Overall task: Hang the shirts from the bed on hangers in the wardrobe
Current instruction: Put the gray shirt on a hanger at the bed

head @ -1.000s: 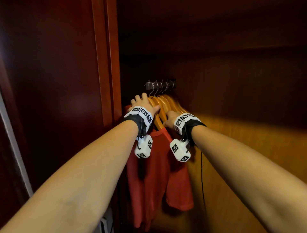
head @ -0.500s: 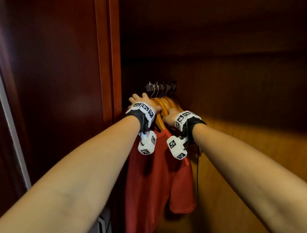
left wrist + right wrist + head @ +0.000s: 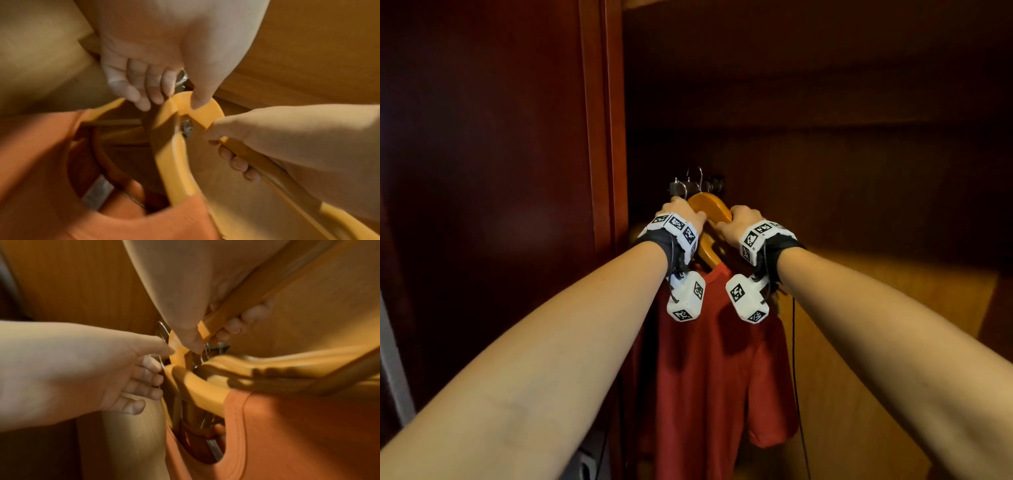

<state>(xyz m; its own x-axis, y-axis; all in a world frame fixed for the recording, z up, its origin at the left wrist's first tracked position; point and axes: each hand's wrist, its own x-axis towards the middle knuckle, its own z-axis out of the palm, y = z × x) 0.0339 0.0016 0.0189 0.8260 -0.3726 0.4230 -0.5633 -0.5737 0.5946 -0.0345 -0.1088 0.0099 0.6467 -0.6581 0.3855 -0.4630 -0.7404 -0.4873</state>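
An empty wooden hanger (image 3: 710, 209) is raised at the rail (image 3: 709, 186) inside the wardrobe. My left hand (image 3: 681, 210) pinches its top by the metal hook, thumb on the wood (image 3: 197, 104) and fingers (image 3: 152, 378) curled beside it. My right hand (image 3: 739, 222) grips the hanger's right arm (image 3: 236, 308), fingers (image 3: 236, 162) wrapped under it. A red shirt (image 3: 715, 359) hangs below my hands on another wooden hanger (image 3: 205, 391); its collar (image 3: 133, 222) shows in both wrist views.
More wooden hangers (image 3: 267, 368) crowd the short rail. The dark red door frame (image 3: 602, 137) stands close on the left, the lit wooden side wall (image 3: 859, 342) on the right. A black cable (image 3: 794, 342) dangles from my right wrist beside the shirt.
Both hands have moved up and one hanger has tilted up out of the row towards the rail. My right hand has shifted from the bunch onto that hanger's arm.
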